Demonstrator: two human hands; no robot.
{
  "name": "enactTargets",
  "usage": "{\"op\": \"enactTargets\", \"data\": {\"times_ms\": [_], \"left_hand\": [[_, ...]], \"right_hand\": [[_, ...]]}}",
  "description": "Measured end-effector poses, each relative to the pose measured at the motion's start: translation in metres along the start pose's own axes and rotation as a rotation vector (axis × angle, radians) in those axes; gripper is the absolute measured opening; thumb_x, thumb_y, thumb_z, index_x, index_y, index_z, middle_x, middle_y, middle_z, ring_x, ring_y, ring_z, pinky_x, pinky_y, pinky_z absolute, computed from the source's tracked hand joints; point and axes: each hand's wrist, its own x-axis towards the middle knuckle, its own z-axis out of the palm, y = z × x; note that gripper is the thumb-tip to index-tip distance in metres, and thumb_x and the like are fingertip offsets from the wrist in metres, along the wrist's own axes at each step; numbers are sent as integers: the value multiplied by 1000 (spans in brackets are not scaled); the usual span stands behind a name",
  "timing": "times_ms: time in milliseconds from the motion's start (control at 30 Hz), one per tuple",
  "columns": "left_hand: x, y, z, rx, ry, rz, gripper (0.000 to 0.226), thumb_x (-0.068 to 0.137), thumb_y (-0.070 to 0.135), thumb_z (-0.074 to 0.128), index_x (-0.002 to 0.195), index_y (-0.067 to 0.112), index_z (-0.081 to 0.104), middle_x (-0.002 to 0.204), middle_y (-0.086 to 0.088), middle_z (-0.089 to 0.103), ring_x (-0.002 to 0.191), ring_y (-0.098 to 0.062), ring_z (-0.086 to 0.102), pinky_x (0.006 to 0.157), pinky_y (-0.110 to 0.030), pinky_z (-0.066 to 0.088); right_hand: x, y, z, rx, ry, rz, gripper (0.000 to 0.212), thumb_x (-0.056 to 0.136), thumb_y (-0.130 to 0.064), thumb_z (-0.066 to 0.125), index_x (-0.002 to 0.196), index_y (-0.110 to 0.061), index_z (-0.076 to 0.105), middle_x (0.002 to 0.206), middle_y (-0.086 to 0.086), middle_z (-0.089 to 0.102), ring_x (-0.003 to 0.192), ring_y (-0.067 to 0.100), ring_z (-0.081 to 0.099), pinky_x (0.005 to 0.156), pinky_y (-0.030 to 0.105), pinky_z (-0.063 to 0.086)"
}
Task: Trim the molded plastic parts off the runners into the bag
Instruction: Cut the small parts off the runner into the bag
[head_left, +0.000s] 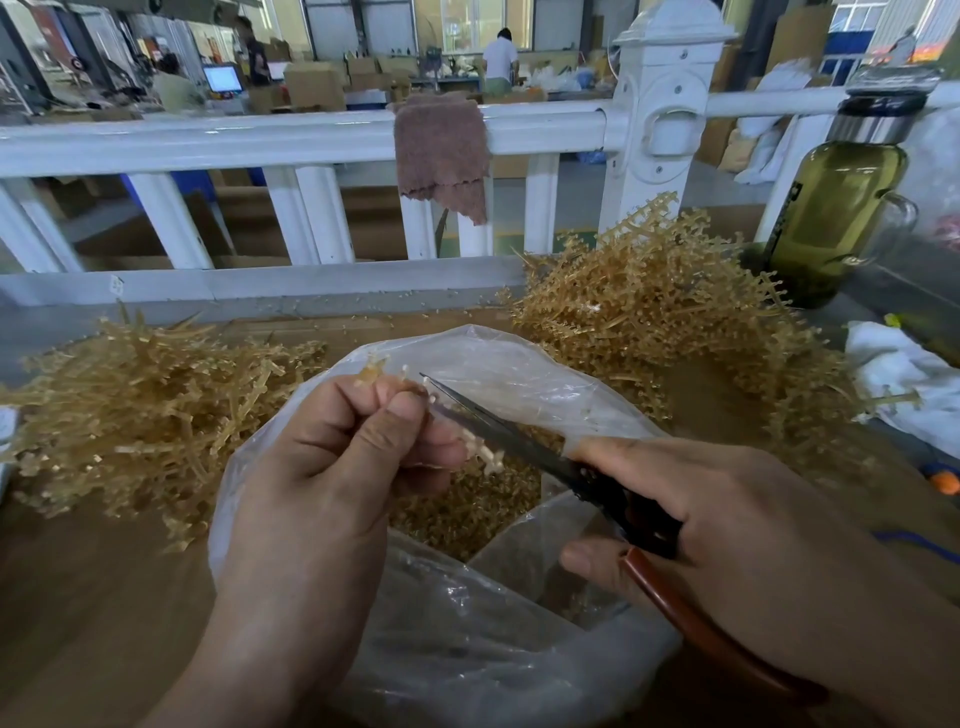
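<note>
Left hand (332, 457): pinched a runner (490, 459) over the bag (519, 358).
Right hand (727, 519): gripped scissors (524, 434), blades at the runner, over the bag.

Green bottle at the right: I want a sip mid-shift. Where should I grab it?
Probably by the clear loop handle on the right side of the green bottle, coming from the right: the handle juts out there, while the runner pile crowds its left.
</note>
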Motion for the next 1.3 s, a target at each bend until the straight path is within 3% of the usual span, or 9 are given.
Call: {"op": "enactTargets", "data": {"times_ms": [133,333,467,767,1133,1300], "left_hand": [[1,-3,-1,2,9,9,16,85,27,63,73,32,72,77,-2,73,74,-17,72,63,-27,58],[-1,-3,-2,-7,-31,-1,13,78,39,72,78,27,71,79,-4,73,75,-19,72,62,-26,56],[0,-4,-1,-5,-28,3,7,80,30,74,75,27,71,77,-4,73,72,-18,72,61,-25,56],[-1,-4,0,59,-36,33,16,78,43,68,77,28,72,77,-3,73,73,-18,71,63,-27,57],[-2,-3,0,31,-57,42,10,81,40,68,79,30,70,78,-1,73,73,-18,71,63,-26,56],[-1,-3,1,8,-60,45,12,87,24,68,77,31,69,76,0,72,71,-16,70,62,-26,56]], "right_hand": [[0,1,0,-1,12,3,59,76,-77,47,122,-42,57,93,-22,65,81,0,63,66,31,55],[1,1,0,2,38,-12,55,78,-73,50,112,-34,67,89,-18,70,78,5,66,64,34,56],[1,0,-1,-8,55,-21,52,78,-72,50,109,-34,68,85,-17,70,74,5,66,60,34,55],[1,2,-1,-23,78,-32,52,79,-72,50,109,-34,67,83,-17,69,73,5,65,59,34,55],[1,3,-1,-50,61,-36,50,80,-75,47,95,-32,67,70,-19,61,64,2,59,53,25,46],[1,3,-1,-61,68,-31,56,79,-76,44,99,-29,68,79,-16,69,70,3,63,60,26,47]]}}
